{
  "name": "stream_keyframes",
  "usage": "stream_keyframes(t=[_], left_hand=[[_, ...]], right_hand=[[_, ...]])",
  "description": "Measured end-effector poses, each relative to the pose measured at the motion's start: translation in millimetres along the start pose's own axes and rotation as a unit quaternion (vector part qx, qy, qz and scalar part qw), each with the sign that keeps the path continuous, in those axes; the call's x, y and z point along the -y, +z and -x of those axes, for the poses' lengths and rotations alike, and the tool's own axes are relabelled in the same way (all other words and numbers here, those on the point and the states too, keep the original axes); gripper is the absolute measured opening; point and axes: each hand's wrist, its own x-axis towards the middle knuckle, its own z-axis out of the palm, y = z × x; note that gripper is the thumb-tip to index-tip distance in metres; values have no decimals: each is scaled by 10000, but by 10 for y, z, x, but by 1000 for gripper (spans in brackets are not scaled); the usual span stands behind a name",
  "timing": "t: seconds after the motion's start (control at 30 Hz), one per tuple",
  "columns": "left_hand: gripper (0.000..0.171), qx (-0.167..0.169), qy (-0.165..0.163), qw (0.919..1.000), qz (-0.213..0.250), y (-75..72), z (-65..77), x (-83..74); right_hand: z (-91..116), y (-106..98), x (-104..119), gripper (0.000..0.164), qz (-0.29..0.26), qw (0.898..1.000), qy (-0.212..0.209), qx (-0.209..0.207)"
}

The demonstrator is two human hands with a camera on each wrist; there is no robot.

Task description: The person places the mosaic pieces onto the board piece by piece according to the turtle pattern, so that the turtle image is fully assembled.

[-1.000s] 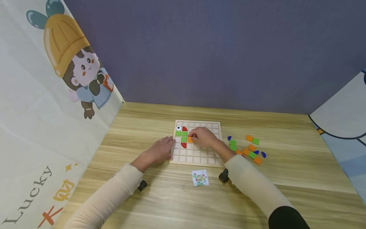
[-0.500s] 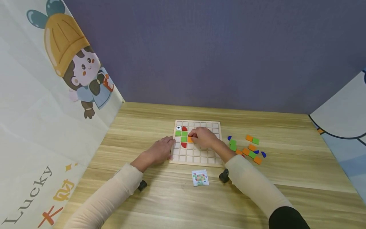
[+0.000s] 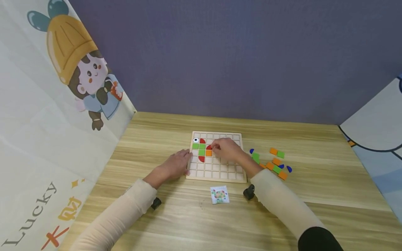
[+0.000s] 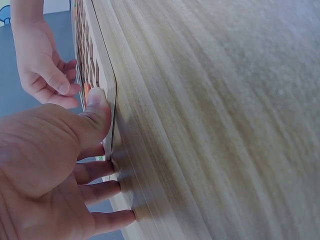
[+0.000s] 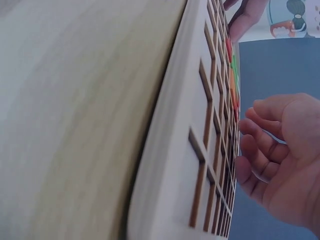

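A wooden grid board (image 3: 216, 177) lies on the table. An eye tile (image 3: 196, 140), several green squares (image 3: 202, 152), an orange square (image 3: 208, 153) and red quarter-round pieces (image 3: 201, 159) fill cells at its left. My right hand (image 3: 227, 150) hovers over the board with loosely bent fingers, its fingertips right beside a red quarter-round piece (image 3: 208, 147) above the orange square. The right wrist view shows nothing between those fingers. Along the board's left edge rests my left hand (image 3: 176, 165), fingers (image 4: 100, 192) straight against the side and thumb on the rim.
Right of the board lie loose orange squares (image 3: 282, 175), green pieces (image 3: 281, 154) and blue rounded pieces (image 3: 289, 169). A small picture card (image 3: 220, 195) lies in front of the board. A dark blue panel (image 3: 220, 62) stands behind the table.
My right hand has drawn back slightly to the right, uncovering the red quarter-round piece and more of the orange square. My left hand stays at the board's edge.
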Motion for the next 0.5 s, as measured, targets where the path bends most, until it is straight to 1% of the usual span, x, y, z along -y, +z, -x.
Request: stream_keyframes(t=[0.33,0.5], left_hand=[[78,-28,26,10000,30,6,-21,-24],[78,-42,34,10000,5,8,-27,-43]], right_hand=[[139,-183,-257,27,9,9998,47,-195],[268,-306,-444,30,-194,9996,160,-134]])
